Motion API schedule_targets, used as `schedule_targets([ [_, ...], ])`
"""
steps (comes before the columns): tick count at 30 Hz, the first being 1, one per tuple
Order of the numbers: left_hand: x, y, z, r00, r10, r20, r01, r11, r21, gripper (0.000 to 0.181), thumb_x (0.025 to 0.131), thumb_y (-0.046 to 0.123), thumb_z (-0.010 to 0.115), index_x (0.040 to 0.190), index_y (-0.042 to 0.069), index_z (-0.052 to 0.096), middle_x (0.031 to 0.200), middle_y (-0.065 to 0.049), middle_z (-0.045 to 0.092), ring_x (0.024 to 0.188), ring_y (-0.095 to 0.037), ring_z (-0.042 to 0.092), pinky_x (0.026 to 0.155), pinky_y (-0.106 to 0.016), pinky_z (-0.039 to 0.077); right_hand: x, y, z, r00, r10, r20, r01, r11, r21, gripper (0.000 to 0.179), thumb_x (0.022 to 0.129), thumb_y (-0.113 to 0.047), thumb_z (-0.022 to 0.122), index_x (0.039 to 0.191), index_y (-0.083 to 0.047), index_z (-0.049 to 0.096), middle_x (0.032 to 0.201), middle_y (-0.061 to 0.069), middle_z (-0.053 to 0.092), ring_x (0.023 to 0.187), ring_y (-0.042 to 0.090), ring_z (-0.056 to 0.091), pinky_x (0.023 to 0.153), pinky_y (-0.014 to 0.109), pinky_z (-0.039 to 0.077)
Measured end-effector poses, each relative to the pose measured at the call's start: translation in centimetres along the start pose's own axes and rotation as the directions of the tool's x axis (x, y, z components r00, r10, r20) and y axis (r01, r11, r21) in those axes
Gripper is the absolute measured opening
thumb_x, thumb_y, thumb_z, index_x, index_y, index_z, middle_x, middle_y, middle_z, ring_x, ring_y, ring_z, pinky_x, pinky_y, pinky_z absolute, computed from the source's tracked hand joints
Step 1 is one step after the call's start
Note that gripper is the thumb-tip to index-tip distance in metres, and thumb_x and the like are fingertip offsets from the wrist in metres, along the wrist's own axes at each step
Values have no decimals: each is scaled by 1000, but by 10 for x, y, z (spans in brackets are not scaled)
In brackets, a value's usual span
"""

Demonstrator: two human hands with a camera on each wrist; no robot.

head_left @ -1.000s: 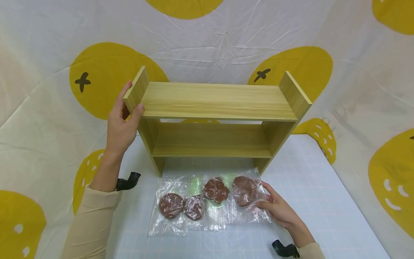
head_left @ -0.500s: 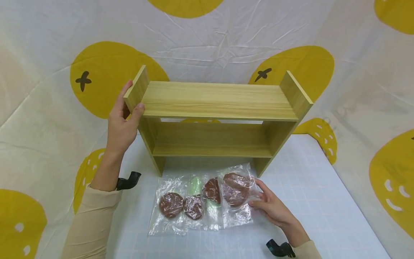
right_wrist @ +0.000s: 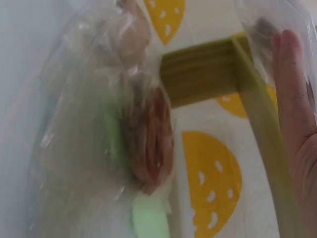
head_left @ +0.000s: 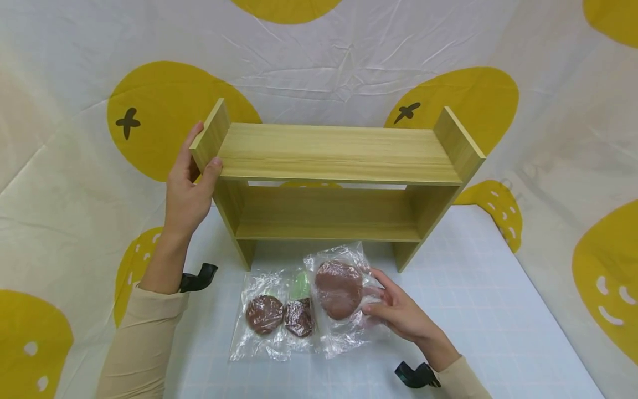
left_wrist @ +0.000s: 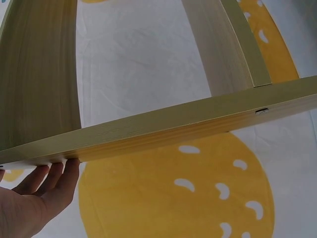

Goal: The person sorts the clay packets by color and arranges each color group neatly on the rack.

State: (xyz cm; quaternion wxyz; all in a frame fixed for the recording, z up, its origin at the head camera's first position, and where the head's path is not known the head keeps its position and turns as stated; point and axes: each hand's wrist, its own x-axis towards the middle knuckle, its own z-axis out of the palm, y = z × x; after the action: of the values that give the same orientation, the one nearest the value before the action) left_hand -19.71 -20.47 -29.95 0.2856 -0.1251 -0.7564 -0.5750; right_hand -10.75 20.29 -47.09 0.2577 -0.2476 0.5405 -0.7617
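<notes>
A light wooden two-tier shelf [head_left: 339, 152] stands upright on the table. My left hand [head_left: 186, 191] grips the upper end of its left side panel, thumb in front; in the left wrist view, fingers [left_wrist: 64, 183] touch the board's side. My right hand [head_left: 406, 316] pinches the right edge of a clear plastic bag [head_left: 335, 344] holding a flat, round brown piece [head_left: 339, 291]. This bag is in front of the shelf and overlaps other bags. To its left lie bags with a round brown piece [head_left: 265, 315] and a smaller, squarish one [head_left: 298, 318]. Some green shows inside.
A pale checked cloth [head_left: 478, 288] covers the table. Behind hangs a white fabric backdrop [head_left: 319, 72] with yellow printed shapes. Each wrist wears a black device, such as the one on the left wrist [head_left: 198, 278].
My right hand has moved left with the bag, bringing it over a neighbouring bag whose flower-shaped brown piece is now hidden in the head view. The left hand stays on the shelf.
</notes>
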Motion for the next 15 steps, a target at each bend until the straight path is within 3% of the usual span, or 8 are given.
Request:
schedule_targets([
  [8,0,1,1,1000,17,-12,-17,1000,-19,58,99,17,61,154,27,43,143,-7,52,109,-24,53,87,-29,46,41,-3,25,996,-33,81,27,997,66,71,95,16,53,157,-7,24,135,19,56,101,24,67,78,37,57],
  [15,-1,2,0,1000,5,-12,-5,1000,-5,58,100,17,60,154,28,43,144,-5,51,110,-24,54,88,-30,48,72,-4,42,999,-19,40,14,995,102,69,94,15,55,155,-5,28,133,18,57,105,24,66,81,35,56],
])
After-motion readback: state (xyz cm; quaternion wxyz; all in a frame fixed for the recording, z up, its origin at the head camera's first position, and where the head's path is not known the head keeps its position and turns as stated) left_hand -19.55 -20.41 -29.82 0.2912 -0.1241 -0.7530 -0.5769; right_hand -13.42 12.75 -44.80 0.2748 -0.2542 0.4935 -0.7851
